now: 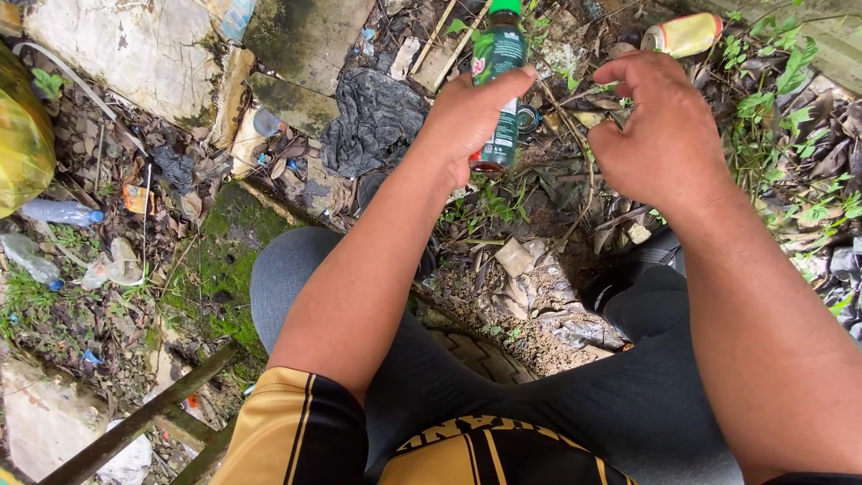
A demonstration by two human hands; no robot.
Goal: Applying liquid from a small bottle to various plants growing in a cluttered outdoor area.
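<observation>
- A yellow plastic bag [22, 135] sits at the far left edge, with clear plastic bottles [61, 213] lying among leaves beside it.
- The left hand [469, 112] grips a dark green bottle [498, 63] upright, its green cap on.
- The right hand [663, 130] hovers just beside the bottle, fingers loosely curled, holding nothing.
- A crushed can [682, 34] lies beyond it.

I see left hand [467, 112] gripping green bottle [498, 85]; right hand [664, 135] just beside bottle, fingers curled, holding nothing.
</observation>
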